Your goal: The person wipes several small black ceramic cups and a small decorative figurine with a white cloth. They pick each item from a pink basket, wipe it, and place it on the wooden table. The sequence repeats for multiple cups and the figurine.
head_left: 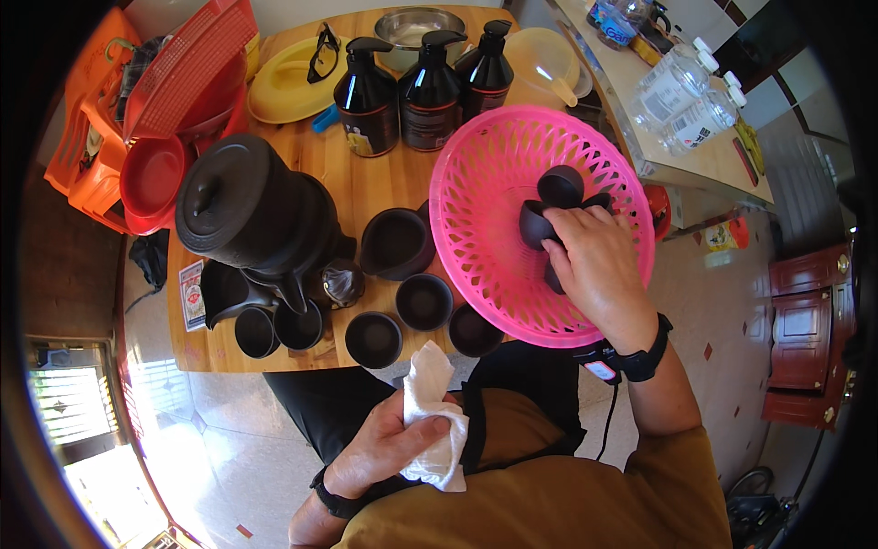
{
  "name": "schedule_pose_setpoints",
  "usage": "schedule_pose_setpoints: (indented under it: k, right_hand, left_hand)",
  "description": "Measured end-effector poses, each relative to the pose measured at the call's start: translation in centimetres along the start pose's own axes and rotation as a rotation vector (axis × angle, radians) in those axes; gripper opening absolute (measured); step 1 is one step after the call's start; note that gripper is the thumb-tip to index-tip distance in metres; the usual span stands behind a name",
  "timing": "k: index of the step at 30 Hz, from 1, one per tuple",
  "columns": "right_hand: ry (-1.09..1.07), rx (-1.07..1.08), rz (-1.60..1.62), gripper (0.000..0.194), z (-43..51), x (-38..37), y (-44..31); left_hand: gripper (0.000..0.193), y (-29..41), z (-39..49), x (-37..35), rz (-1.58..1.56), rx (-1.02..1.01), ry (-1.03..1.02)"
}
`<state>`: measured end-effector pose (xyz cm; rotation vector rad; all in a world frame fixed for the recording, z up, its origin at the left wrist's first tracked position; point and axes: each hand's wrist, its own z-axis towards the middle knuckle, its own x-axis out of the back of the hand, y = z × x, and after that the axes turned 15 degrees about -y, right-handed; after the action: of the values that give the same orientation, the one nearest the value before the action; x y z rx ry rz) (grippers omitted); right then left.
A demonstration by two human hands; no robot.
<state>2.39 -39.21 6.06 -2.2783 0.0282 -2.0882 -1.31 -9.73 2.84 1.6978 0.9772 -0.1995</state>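
My left hand (pixel 401 436) holds a crumpled white cloth (pixel 433 439) over my lap. Inside the pink plastic basket (pixel 473 274), my right hand (pixel 593 257) has its thumb and fingers on a dark clay cup (pixel 534 225); another dark cup (pixel 561 185) lies just above, and more are partly hidden under the hand. On the wooden table (pixel 322 154), left of the basket, stand several dark cups, among them one at the front edge (pixel 374 340) and one behind it (pixel 424 302). A dark spouted pitcher (pixel 394 243) sits beside the basket rim.
A large dark clay teapot set (pixel 260 206) fills the table's left part. Black pump bottles (pixel 367 103), a yellow lid (pixel 288 82) with glasses and a metal bowl (pixel 418 31) stand behind. Red and orange plastic baskets (pixel 199 68) are at far left, plastic bottles (pixel 699 123) on the right counter.
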Motion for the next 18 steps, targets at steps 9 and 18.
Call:
schedule_pose_setpoints:
  k: [9,18]
  right_hand:
    - [0.212,0.126,0.297,0.013,-0.6,-0.1,0.2]
    - [-0.061,0.112,1.499,0.011,-6.1,3.4,-4.1]
  left_hand:
    - [0.044,0.1,-0.1,0.0,0.007,0.008,0.048]
    - [0.069,1.6,0.1,-1.8,0.126,-0.388,0.155]
